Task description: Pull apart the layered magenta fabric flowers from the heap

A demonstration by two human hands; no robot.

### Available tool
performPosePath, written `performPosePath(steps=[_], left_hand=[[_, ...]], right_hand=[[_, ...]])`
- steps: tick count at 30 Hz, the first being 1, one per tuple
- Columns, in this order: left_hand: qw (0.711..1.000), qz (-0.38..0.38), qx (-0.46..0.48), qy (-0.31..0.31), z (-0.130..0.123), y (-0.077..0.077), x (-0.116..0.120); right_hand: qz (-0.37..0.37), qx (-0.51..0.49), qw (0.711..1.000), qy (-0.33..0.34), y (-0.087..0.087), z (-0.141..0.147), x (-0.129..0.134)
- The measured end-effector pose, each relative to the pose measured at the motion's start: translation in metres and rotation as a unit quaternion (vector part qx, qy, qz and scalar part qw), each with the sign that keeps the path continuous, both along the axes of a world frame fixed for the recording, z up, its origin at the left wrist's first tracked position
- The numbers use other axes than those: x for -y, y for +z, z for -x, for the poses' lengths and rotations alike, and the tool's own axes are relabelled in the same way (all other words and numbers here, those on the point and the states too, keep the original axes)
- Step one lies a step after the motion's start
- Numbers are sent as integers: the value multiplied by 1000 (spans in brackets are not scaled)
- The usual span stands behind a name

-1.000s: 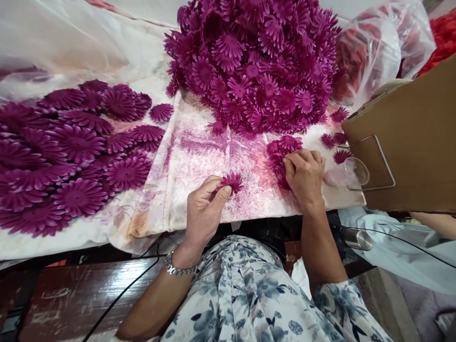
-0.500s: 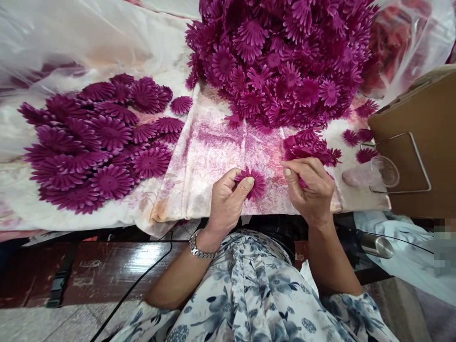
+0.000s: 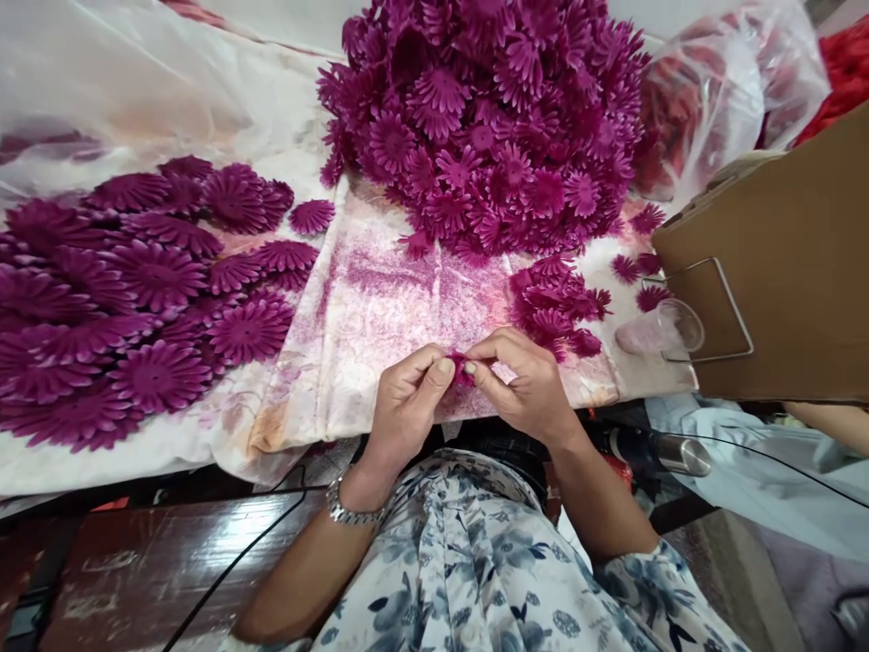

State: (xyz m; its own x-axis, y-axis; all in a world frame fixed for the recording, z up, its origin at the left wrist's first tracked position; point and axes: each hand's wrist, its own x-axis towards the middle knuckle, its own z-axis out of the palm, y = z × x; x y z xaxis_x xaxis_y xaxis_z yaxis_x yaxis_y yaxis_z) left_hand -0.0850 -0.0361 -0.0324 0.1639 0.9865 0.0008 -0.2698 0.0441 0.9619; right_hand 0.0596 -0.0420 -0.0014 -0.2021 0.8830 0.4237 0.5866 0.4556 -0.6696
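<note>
Left hand (image 3: 407, 398) and right hand (image 3: 526, 385) both pinched shut on one small purple flower piece (image 3: 463, 369) at the near desk (image 3: 380, 308) edge; advisable: light fingertip grip, layers centred before pressing, petals uncrushed.

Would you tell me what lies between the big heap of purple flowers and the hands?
In the head view, between the heap and the two hands lies cloth dusted with purple specks, bare of flowers.

We see matt purple fabric flower petals (image 3: 489, 127) heaped on a stained cloth (image 3: 380, 299), glossy clear plastic bags (image 3: 720, 91), a smooth brown cardboard box (image 3: 794, 263) and a shiny metal wristwatch (image 3: 346, 513).
</note>
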Motion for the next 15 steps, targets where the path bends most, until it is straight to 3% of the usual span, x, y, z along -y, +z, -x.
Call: performPosePath(steps=[6, 9, 11, 13, 15], left_hand=[[997, 18, 37, 64, -5, 1, 3], [989, 34, 72, 127, -5, 2, 2], [984, 36, 83, 155, -2, 2, 1], [987, 37, 72, 136, 1, 0, 0], [993, 45, 55, 93, 3, -2, -1]], right_hand=[[-93, 3, 988, -127, -3, 2, 3], [-119, -10, 969, -215, -3, -16, -4], [-142, 10, 941, -307, -4, -37, -13], [-155, 101, 911, -367, -4, -61, -22], [-152, 202, 887, -388, -5, -80, -30]])
